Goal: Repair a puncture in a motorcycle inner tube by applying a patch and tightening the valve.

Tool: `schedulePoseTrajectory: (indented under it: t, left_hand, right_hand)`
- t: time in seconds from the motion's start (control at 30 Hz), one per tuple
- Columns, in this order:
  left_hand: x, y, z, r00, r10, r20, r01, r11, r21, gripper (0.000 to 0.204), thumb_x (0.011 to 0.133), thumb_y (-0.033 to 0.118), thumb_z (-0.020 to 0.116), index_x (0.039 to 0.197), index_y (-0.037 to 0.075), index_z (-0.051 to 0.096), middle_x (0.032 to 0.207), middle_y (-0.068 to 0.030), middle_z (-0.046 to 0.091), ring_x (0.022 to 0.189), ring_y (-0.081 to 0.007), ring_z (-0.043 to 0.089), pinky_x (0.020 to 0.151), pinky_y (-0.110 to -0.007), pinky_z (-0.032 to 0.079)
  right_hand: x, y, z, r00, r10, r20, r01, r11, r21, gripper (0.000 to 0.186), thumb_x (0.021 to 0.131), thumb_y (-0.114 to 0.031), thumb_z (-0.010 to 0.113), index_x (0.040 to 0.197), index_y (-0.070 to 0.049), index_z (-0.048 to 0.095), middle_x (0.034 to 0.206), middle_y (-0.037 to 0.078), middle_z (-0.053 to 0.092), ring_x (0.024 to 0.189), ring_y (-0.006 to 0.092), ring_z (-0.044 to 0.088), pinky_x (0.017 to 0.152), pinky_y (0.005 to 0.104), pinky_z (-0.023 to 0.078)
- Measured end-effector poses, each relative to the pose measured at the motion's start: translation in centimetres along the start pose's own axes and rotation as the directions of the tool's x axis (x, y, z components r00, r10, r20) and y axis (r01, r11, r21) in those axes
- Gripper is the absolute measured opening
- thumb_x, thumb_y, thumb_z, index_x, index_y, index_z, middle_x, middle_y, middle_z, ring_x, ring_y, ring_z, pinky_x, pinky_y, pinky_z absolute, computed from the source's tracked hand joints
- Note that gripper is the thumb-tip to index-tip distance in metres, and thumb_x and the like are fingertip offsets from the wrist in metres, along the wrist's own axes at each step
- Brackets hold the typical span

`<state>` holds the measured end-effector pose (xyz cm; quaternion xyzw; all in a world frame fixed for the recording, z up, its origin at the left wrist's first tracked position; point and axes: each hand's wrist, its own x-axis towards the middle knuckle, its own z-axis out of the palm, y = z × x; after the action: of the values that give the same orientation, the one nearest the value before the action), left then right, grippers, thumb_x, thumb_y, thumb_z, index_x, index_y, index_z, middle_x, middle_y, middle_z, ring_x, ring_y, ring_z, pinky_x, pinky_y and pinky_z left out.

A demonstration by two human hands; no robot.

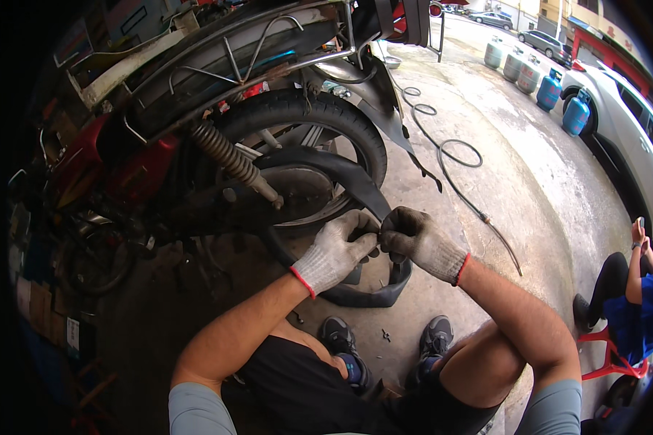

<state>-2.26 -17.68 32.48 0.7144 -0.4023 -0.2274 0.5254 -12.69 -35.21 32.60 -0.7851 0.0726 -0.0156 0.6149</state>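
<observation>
A limp black rubber inner tube (361, 298) hangs in a loop beside the rear wheel (374, 141) of a motorcycle. Its upper stretch runs across the wheel and comes down between my hands. In a grey-white work glove with a red cuff, my left hand (336, 246) is closed, thumb and fingers pinching at the tube. My right hand (422, 241), gloved alike and darkened at the fingers, pinches the tube from the other side. The fingertips of both hands meet. Any small part between them is hidden.
The motorcycle's spring shock absorber (236, 161) and metal rack (239, 72) stand close ahead. A small metal part (386, 336) lies between my shoes. A dark hose (457, 174) coils across the concrete. Gas cylinders (549, 90), a white car (624, 109) and a seated person (642, 304) are at right.
</observation>
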Motion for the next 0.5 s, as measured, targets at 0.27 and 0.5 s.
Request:
schedulePoseTrajectory:
  t: [0.27,0.5]
  left_hand:
    - [-0.10,0.45,-0.09,0.998,-0.046,0.039,0.049,0.996,-0.075,0.016,0.098,0.011,0.058,0.106,-0.002,0.062,0.089,-0.0045,0.068,0.082,-0.0076,0.060,0.074,-0.024,0.050]
    - [0.01,0.58,0.20,0.999,-0.035,0.015,0.036,0.998,-0.045,0.019,0.097,0.014,0.060,0.106,-0.002,0.063,0.086,-0.0045,0.067,0.073,-0.0064,0.058,0.064,-0.022,0.047]
  right_hand:
    - [-0.34,-0.48,-0.05,1.000,0.011,-0.017,-0.011,1.000,-0.014,0.015,0.096,-0.011,0.062,0.105,0.000,0.060,0.087,0.006,0.067,0.071,0.0113,0.064,0.065,0.0275,0.054]
    - [-0.11,0.41,-0.01,0.999,-0.013,-0.045,0.012,1.000,-0.023,0.023,0.093,-0.020,0.065,0.102,0.001,0.062,0.087,0.009,0.069,0.074,0.0145,0.065,0.069,0.0303,0.054]
